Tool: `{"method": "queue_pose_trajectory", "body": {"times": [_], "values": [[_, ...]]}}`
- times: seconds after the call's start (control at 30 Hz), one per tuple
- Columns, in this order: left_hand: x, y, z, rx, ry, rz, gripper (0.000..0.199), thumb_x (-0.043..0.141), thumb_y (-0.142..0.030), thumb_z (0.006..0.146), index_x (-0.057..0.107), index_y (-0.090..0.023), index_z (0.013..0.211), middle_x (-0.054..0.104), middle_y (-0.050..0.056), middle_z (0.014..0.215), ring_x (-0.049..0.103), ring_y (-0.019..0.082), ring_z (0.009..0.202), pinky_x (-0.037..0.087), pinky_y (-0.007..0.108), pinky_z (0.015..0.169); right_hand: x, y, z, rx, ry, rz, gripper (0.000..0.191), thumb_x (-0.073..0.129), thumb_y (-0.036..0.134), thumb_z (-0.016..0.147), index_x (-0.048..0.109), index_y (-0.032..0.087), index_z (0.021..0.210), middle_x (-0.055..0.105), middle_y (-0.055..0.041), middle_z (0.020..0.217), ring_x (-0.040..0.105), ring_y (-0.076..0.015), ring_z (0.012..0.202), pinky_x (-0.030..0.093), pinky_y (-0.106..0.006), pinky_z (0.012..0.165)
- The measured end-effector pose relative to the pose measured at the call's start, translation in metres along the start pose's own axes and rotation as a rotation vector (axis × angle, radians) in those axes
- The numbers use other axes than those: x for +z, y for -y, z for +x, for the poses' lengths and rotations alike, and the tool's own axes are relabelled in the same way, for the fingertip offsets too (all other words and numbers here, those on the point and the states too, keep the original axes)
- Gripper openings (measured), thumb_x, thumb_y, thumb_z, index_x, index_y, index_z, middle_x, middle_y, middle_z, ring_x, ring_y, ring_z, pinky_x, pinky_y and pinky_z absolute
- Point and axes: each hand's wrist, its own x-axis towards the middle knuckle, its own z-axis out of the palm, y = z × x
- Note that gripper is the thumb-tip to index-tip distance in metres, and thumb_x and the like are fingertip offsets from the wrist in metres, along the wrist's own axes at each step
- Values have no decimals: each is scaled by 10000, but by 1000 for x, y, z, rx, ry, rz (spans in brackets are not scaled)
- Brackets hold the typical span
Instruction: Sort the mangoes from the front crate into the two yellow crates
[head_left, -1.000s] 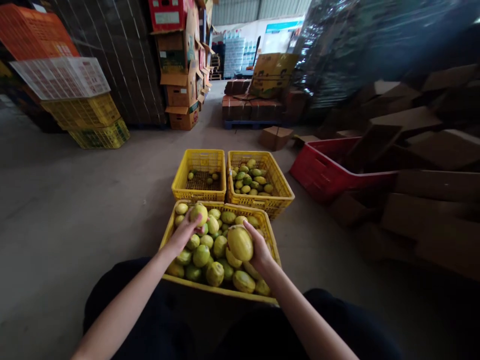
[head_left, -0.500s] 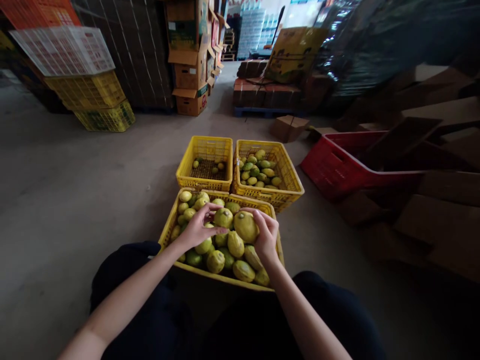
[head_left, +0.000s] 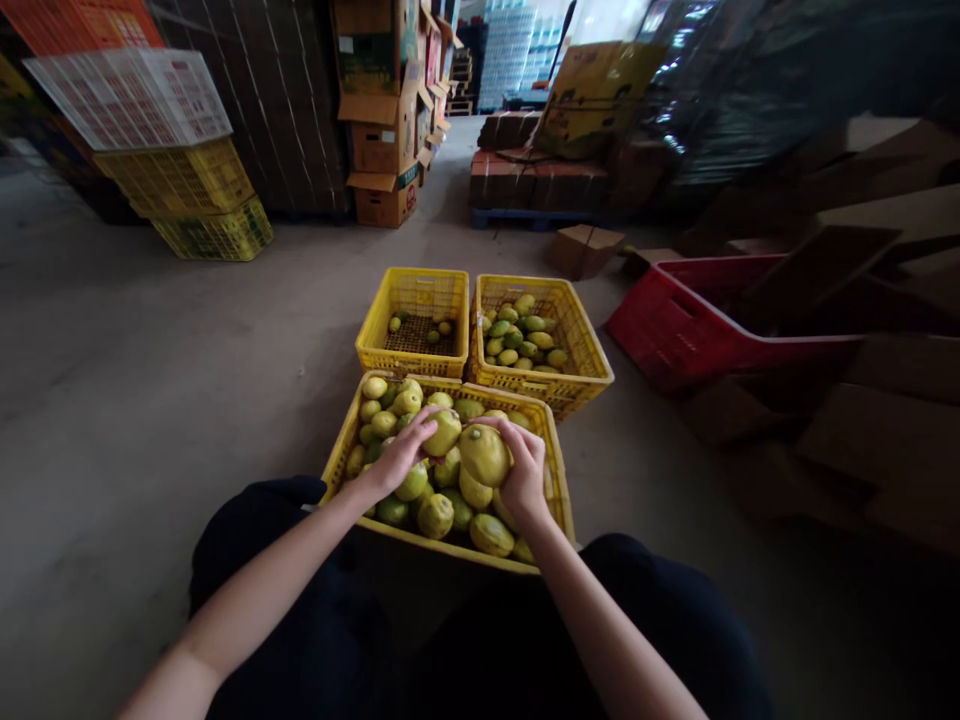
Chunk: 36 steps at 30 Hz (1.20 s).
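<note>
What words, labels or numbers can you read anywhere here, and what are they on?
No text reads clearly.
Red crate: faint marks on its side, too blurred.
White crate: faint marks, too blurred.
Stacked brown cartons: printing and small pale labels, too small.
Yellow carton on the pallet load: dark print, unreadable.

Dim interior; daylight glow at top centre beyond stacks. Glints on plastic wrap (head_left: 694, 60). Lower right sunk in shadow. Edges stretched, smeared; crates (head_left: 410, 360) fairly sharp.
</note>
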Motion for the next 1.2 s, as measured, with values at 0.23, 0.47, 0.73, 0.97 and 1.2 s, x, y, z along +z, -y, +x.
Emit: {"method": "queue_pose_trajectory", "body": {"times": [0.23,0.47,0.73,0.97,1.2], "values": [[-4,7,9,-14,16,-80,536,703,-472,673,577,-191,1111,674,85,1009,634,250,931,491,277,616,13,-3,3,71,-124,34,340,589,503,805,734,249,633,738,-51,719,689,-284,897,561,-389,818],[-9,5,1,60,58,72,482,612,-509,781,605,-215,1162,670,85,1154,635,251,1072,525,290,738,18,-1,2,320,-120,273,308,667,520,695,693,223,617,728,-24,718,695,-247,802,577,-339,697],[-19,-10,-21,422,31,621,465,731,-397,833,618,-247,1259,635,82,1316,583,261,1233,418,360,1089,17,5,1,182,-96,168,277,620,459,778,741,250,642,740,-39,738,693,-256,806,572,-366,751],[-25,-9,-22,610,-42,858,461,838,-360,755,655,-250,1163,697,80,1214,625,257,1148,441,391,1056,17,-1,2,181,-111,164,270,631,464,760,720,249,622,732,-36,719,692,-268,828,570,-380,757],[-28,-7,-17,565,-12,779,459,844,-345,752,652,-242,1155,683,108,1264,617,267,1199,478,379,1007,17,-2,3,182,-137,149,270,624,466,758,716,246,633,731,-33,715,691,-262,823,569,-356,730]]}}
